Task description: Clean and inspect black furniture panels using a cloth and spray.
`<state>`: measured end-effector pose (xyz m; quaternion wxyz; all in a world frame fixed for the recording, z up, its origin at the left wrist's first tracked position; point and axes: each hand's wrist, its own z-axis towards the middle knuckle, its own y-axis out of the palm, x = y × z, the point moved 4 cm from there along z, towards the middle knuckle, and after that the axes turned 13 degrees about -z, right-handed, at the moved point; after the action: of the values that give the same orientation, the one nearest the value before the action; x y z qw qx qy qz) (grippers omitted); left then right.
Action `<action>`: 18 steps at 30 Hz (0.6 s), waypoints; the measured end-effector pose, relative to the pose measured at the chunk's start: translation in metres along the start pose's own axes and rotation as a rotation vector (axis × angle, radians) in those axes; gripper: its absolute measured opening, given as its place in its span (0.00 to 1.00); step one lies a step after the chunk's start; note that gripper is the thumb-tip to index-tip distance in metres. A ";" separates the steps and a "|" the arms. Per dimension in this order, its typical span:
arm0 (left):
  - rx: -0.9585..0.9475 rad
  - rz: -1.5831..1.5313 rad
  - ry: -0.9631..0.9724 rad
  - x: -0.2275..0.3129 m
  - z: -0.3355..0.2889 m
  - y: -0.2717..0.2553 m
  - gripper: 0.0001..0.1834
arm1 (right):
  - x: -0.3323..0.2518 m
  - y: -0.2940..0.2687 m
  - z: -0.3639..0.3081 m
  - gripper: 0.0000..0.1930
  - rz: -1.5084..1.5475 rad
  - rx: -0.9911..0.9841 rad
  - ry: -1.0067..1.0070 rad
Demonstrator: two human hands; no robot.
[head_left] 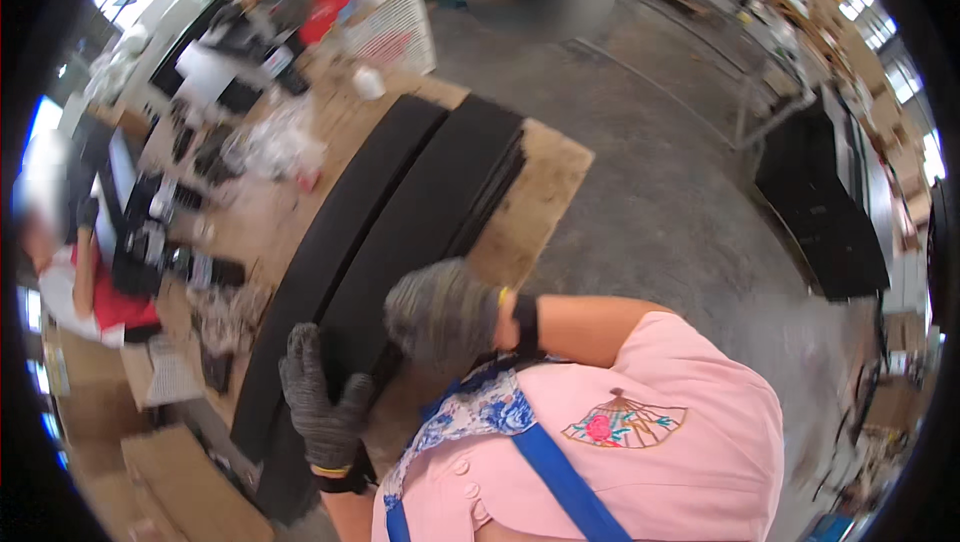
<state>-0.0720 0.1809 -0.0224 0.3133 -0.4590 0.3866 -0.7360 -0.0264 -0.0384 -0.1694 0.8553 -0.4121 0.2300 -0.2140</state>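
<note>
Fingers spread and thumb apart, my gloved left hand [325, 402] lies over the near end of the black strips, seemingly resting there and gripping nothing. Beside it, the left black strip [335, 212] curves away along the table [545, 177]. Next to the right, a narrow gap between, comes the right black strip [430, 177] — its right side shows several layered edges, so I take it for the top of a pile. My right hand [440, 314] is curled at that pile's right edge; its fingertips are hidden, so I cannot tell whether they pinch anything.

As for progress, I judge the strips are laid out but the handling is not finished, with both hands at them. How many are done or left, I cannot tell.

Going left to right for writing: the black packs [205, 269] carry pale labels too blurred to read, and the white carton [395, 37] has dark and red print — too small for me to make out. On the strips I see no lettering.
</note>
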 end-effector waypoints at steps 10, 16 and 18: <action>0.503 -0.539 -0.748 -0.214 -0.271 -0.109 0.33 | -0.085 -0.076 0.097 0.04 -0.098 -0.122 0.121; 0.583 -0.896 -0.679 -0.240 -0.291 -0.097 0.35 | -0.255 0.014 0.163 0.06 0.017 -0.411 -0.178; 0.667 -1.179 -0.670 -0.201 -0.264 -0.097 0.40 | -0.300 0.042 0.181 0.09 0.063 -0.437 -0.231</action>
<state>-0.2480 0.4681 -0.1006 0.0907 -0.6698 -0.2824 -0.6807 -0.1567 0.2624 -0.0379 0.7728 -0.6015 0.1843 -0.0838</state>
